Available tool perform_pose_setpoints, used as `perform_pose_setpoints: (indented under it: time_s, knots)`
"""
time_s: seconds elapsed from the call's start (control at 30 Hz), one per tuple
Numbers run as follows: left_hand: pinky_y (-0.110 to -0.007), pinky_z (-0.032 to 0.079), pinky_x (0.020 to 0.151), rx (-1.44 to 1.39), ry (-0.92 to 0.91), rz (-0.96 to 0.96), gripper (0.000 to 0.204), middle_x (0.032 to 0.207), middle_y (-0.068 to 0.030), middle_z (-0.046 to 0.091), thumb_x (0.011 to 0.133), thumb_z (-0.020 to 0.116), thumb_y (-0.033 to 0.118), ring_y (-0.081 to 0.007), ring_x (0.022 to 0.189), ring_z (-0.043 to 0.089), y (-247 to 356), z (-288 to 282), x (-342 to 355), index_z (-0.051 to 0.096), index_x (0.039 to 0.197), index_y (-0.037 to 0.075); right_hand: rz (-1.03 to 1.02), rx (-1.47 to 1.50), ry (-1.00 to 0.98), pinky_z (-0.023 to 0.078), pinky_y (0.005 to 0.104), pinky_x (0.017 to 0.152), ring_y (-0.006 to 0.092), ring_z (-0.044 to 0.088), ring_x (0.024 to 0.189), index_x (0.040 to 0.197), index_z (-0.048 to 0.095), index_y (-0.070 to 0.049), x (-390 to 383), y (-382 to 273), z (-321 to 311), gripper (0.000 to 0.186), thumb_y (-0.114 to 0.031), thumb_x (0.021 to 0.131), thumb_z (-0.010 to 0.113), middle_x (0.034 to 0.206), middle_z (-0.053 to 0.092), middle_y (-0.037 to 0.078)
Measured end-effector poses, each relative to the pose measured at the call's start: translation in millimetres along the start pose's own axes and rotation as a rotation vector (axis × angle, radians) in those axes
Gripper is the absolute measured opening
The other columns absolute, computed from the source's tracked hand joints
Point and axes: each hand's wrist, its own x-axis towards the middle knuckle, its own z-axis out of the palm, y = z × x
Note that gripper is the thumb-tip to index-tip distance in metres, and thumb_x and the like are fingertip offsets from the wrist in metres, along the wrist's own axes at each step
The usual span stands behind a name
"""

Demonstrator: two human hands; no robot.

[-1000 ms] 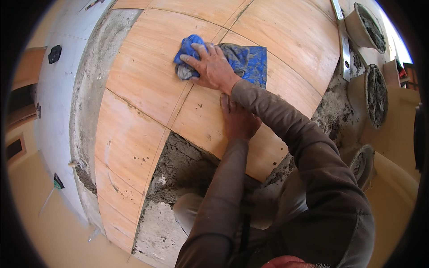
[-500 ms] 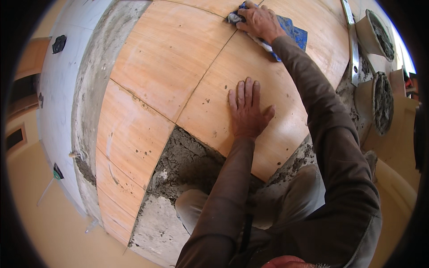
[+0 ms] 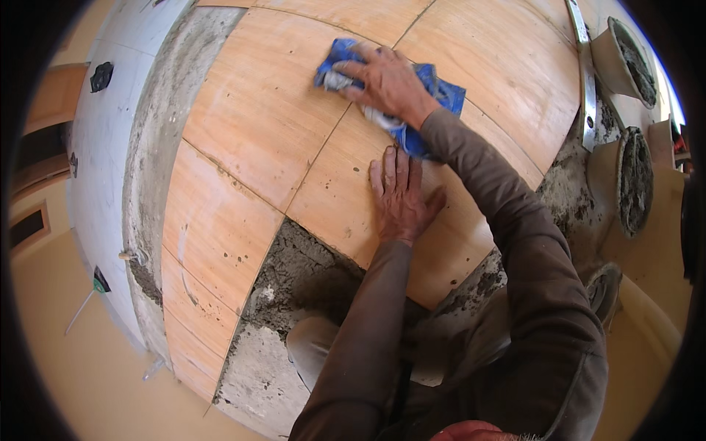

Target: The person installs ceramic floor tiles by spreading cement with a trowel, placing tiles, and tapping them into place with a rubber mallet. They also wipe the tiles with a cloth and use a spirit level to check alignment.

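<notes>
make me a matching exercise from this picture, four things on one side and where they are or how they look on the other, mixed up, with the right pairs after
Things
1. left hand
2. right hand
3. metal bar
4. mortar patch

Places and states
A. rough, dark grey
B. on a blue cloth
C. near the buckets, upper right
D. palm down on a tile

Pairs: 1-D, 2-B, 3-C, 4-A

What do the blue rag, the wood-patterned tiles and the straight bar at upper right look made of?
Blue rag: cloth or perhaps plastic sheeting, thin and limp, judging by its folds.
Wood-patterned tiles: probably ceramic, smooth, judging by the soft sheen and straight edges.
Straight bar: likely metal, perhaps aluminium, from its silvery shine.
</notes>
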Motion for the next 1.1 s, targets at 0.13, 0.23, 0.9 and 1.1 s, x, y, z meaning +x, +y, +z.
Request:
perform_pose_setpoints:
  time_s: [0.13,0.23,0.9,1.1]
  knots:
    - [-0.061,0.021,0.125,0.042,0.039,-0.008,0.089,0.164,-0.0153,0.038,0.086,0.074,0.053,-0.0361,0.153,0.031,-0.8,-9.4,-1.3,0.042,0.155,0.007,0.461,-0.164,-0.020,0.049,0.0579,0.101,0.0431,0.061,0.118,0.131,0.067,-0.018,72.7,120.1,-66.3,0.045,-0.043,0.093,0.070,0.138,0.060,0.014]
    - [-0.061,0.022,0.125,0.039,0.055,0.002,0.089,0.164,-0.0148,0.037,0.085,0.074,0.054,-0.0357,0.153,0.033,2.2,-5.4,1.1,0.043,0.155,0.007,0.620,-0.292,0.066,0.050,0.0548,0.102,0.0430,0.061,0.119,0.127,0.069,-0.016,93.4,178.0,-75.6,0.039,-0.037,0.094,0.069,0.136,0.061,0.016]
    - [-0.060,0.023,0.125,0.091,0.021,-0.021,0.087,0.164,-0.0141,0.039,0.088,0.071,0.057,-0.0364,0.152,0.034,-1.2,-8.7,1.1,0.044,0.155,0.009,0.766,-0.495,-0.063,0.041,0.0649,0.111,0.0506,0.039,0.141,0.144,0.055,-0.021,119.6,221.0,-119.2,0.056,-0.042,0.094,0.068,0.151,0.046,0.018]
    - [-0.061,0.026,0.123,0.032,0.017,-0.025,0.087,0.163,-0.0145,0.040,0.087,0.072,0.056,-0.0364,0.150,0.036,2.7,-10.2,5.2,0.044,0.155,0.010,0.675,-0.677,0.108,0.050,0.0575,0.100,0.0426,0.061,0.123,0.145,0.061,-0.033,62.4,298.1,-82.4,0.057,-0.059,0.095,0.065,0.142,0.057,0.015]
